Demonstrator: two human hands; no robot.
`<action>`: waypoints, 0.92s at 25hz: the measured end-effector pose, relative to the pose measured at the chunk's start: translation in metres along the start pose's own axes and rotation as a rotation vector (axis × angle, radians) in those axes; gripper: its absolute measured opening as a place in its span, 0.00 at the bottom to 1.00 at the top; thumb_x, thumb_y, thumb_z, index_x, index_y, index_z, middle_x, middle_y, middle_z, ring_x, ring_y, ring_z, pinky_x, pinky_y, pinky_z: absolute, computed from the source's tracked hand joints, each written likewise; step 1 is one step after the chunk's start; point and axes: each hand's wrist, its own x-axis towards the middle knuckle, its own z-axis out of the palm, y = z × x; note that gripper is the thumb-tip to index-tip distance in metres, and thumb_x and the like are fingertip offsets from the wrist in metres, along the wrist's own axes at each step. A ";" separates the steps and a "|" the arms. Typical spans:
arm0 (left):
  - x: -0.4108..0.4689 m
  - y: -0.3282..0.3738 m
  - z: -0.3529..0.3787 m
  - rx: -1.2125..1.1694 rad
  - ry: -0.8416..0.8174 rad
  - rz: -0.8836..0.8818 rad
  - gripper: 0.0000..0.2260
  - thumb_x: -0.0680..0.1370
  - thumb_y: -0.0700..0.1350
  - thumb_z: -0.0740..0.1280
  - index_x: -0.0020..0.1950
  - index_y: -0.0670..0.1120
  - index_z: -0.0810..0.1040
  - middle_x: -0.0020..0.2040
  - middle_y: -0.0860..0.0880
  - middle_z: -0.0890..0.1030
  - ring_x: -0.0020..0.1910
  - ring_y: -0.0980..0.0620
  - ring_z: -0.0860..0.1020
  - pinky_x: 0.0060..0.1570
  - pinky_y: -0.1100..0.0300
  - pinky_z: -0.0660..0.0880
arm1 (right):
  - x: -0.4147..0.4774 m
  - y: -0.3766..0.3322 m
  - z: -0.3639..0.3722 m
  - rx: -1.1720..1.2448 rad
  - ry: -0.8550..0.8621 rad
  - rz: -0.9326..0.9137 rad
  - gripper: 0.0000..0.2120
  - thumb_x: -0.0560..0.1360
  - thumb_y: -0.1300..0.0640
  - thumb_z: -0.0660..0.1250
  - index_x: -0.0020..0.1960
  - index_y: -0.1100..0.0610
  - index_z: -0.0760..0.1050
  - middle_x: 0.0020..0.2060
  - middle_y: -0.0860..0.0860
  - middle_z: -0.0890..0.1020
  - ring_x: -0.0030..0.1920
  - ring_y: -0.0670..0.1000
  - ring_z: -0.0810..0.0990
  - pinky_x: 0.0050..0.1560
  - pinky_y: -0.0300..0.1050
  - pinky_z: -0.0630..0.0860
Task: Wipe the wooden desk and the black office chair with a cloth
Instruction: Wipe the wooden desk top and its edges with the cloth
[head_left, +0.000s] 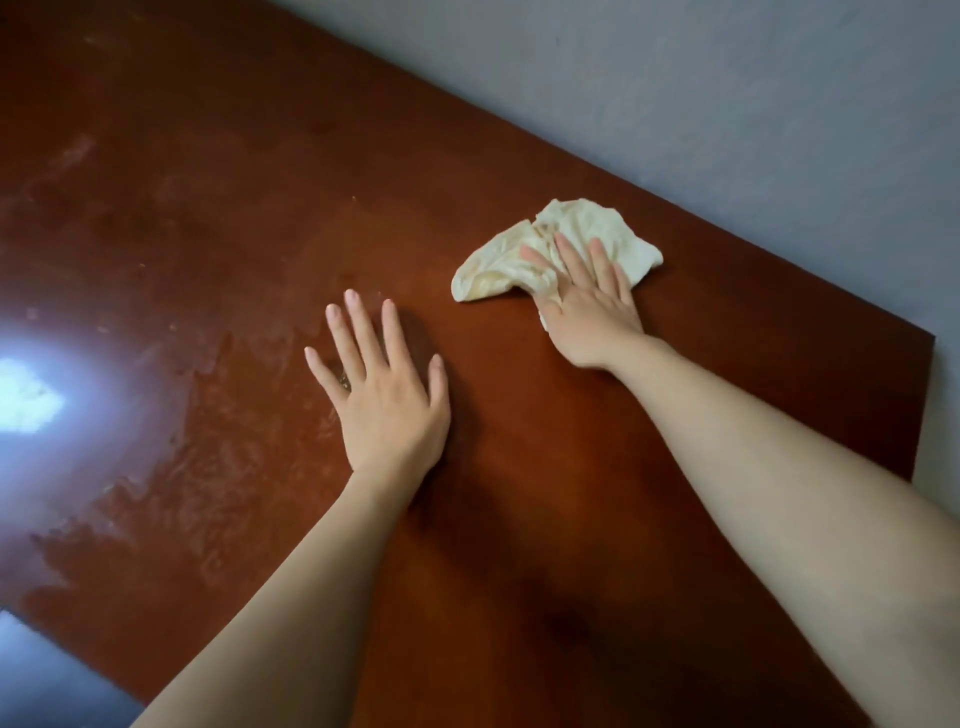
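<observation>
Desk-wiping step: my right hand (587, 306) presses flat, fingers straight, on the cream cloth (561, 249) near the wooden desk (519, 467) far edge. Left hand (384, 384) rests flat, empty. Next: sweep toward smeared left area. Chair unseen.

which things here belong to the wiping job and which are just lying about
Job: glossy reddish-brown wooden desk; crumpled cream cloth; right hand, pressing flat on the cloth; left hand, flat on the desk.
Not the job: pale grey wall behind the desk. The black office chair is not in view.
</observation>
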 end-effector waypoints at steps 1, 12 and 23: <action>0.000 -0.001 0.002 -0.008 0.003 -0.018 0.30 0.79 0.57 0.47 0.78 0.45 0.48 0.78 0.42 0.42 0.77 0.44 0.38 0.72 0.41 0.38 | 0.012 0.001 -0.005 0.015 0.001 0.017 0.23 0.82 0.43 0.39 0.74 0.35 0.37 0.76 0.41 0.37 0.75 0.51 0.31 0.74 0.52 0.34; 0.001 0.002 0.000 -0.007 -0.071 -0.032 0.29 0.79 0.59 0.43 0.79 0.50 0.44 0.78 0.43 0.39 0.77 0.47 0.37 0.72 0.42 0.37 | -0.053 -0.017 0.026 0.174 0.249 -0.012 0.23 0.83 0.54 0.50 0.76 0.43 0.52 0.78 0.47 0.50 0.77 0.51 0.42 0.76 0.47 0.41; 0.001 0.000 0.000 -0.034 -0.059 -0.035 0.29 0.79 0.59 0.42 0.79 0.49 0.44 0.78 0.43 0.39 0.77 0.48 0.37 0.73 0.45 0.37 | -0.113 0.006 0.052 0.076 0.213 0.013 0.30 0.80 0.57 0.55 0.76 0.39 0.47 0.77 0.45 0.47 0.77 0.48 0.40 0.76 0.44 0.41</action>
